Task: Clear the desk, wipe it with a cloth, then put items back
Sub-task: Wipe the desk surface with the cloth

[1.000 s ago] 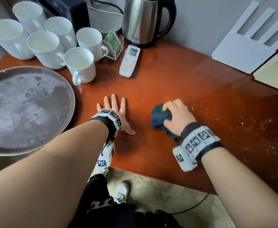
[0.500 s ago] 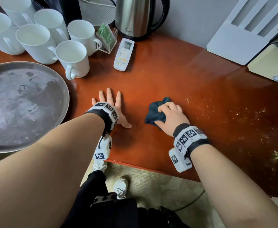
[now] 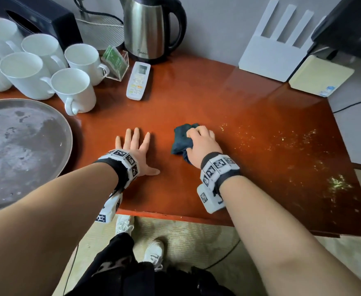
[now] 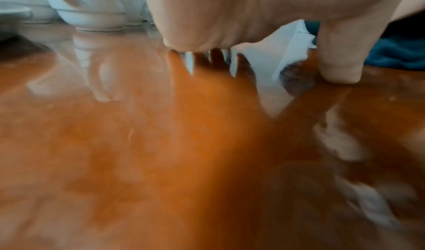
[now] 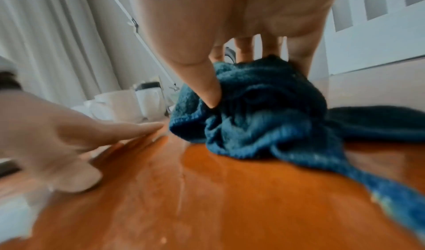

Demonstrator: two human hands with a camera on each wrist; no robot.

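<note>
fingers (image 5: 246, 48) of right hand (image 3: 201, 144) bunch blue cloth (image 3: 181, 138); left hand (image 3: 135, 146) flat, splayed on glossy desk (image 3: 196, 99). crumbs (image 3: 282, 142) only in head view.

Bare forearms — white tag-marked wristbands (image 3: 125, 160) (black straps), white sneakers (image 3: 154, 252)

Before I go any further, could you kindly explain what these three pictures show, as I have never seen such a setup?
No machine here: a person wears cameras on the head and on both wrists. The head view looks down on a wooden desk. The left hand rests flat on it; the right hand grips a dark blue cloth, seen close in the right wrist view. White mugs, a round metal tray, a remote control and a kettle stand around.
</note>
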